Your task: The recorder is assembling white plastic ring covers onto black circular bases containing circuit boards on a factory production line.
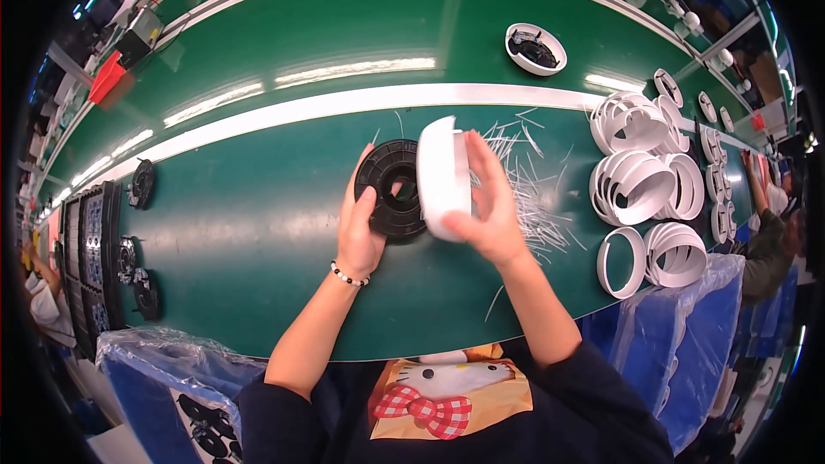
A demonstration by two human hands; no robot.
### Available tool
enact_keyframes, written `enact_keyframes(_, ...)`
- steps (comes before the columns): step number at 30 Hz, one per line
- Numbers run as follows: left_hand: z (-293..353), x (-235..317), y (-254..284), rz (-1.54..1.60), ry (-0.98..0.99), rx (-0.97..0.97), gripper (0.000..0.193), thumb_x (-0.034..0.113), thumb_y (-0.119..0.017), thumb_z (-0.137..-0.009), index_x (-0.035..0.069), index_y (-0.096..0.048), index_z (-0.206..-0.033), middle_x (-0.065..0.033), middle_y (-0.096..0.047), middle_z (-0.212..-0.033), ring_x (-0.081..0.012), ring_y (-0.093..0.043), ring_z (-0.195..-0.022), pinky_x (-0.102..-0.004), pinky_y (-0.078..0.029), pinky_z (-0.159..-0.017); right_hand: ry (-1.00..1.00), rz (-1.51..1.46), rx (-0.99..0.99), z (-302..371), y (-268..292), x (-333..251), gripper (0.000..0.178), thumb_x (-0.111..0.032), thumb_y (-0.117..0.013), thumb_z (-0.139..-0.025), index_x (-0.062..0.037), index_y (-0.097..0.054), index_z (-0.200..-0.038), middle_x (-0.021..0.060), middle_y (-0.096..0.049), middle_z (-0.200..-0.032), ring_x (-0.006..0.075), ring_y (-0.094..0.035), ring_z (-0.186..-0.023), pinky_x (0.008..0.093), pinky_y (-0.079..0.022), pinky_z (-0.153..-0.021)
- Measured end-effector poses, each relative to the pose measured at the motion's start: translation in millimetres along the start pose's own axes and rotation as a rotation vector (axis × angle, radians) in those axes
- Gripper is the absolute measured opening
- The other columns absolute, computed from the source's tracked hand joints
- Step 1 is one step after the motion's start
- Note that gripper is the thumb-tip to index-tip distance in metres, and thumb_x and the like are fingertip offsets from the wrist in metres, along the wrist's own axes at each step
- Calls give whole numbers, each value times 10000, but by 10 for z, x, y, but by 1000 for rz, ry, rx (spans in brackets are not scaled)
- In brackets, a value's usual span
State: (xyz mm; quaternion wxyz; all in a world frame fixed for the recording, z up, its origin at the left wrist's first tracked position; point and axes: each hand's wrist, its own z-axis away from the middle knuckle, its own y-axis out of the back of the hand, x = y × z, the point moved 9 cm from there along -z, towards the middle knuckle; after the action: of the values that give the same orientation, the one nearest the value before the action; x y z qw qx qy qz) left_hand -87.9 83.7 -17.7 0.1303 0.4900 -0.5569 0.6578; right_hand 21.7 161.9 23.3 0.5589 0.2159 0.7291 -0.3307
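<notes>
In my left hand (359, 228) is a round black plastic disc-shaped part (388, 193) with a hole at its centre, gripped by its left edge. My right hand (491, 210) holds a white plastic ring-shaped housing (443, 180) on edge, thumb low on its side and fingers behind it. The ring is right beside the disc and overlaps its right edge in the view; whether they touch I cannot tell. Behind my right hand, thin white strips (534, 193) lie scattered on the green table.
Stacks of white rings (632, 187) stand on the right of the green table (249, 275). A white ring with a black part inside (535, 49) sits on the far green surface. Black parts (148, 294) and a dark tray (90, 245) are at the left. Plastic-lined blue bins (159, 395) flank me.
</notes>
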Motion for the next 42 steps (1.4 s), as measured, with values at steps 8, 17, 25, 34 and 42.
enact_keyframes(8,197,-177,-211,646,463,-276,606,404,-408,-779,24,-335,-1245,-148,-379,-1257,-300,-344,-1173,-447,-234,-995,135,648,-11,157,-205,-16,1106,-285,-801,-493,19,-127,-1315,232,-215,-1308,296,-294,-1200,366,-263,-978)
enact_keyframes(17,95,-240,-48,467,447,22,545,438,-313,-816,37,-441,-1163,-130,-506,-1118,-253,-501,-999,-393,-407,-876,153,563,-37,138,-242,-62,1069,-236,-805,-489,45,-160,-1294,201,-338,-1232,257,-399,-1120,357,-333,-930)
enact_keyframes(25,94,-229,-70,468,411,50,589,491,-247,-855,46,-390,-1213,-117,-453,-1188,-234,-458,-1070,-367,-377,-918,336,931,-59,248,-533,-193,1103,-372,-801,-446,19,-202,-1285,286,-214,-1297,420,-278,-1160,473,-271,-932)
enact_keyframes(34,110,-259,39,468,416,62,532,446,-274,-846,58,-434,-1172,-114,-490,-1141,-240,-488,-1035,-383,-405,-891,354,894,-188,143,-525,-140,997,-370,-793,-451,-10,-303,-1242,279,-274,-1275,409,-303,-1163,446,-283,-937)
enact_keyframes(42,148,-284,45,420,357,109,597,509,-251,-845,60,-392,-1213,-102,-472,-1158,-222,-472,-1049,-368,-405,-887,358,979,-265,129,-650,-96,932,-302,-760,-446,-15,-321,-1215,249,-260,-1287,415,-300,-1137,481,-309,-874)
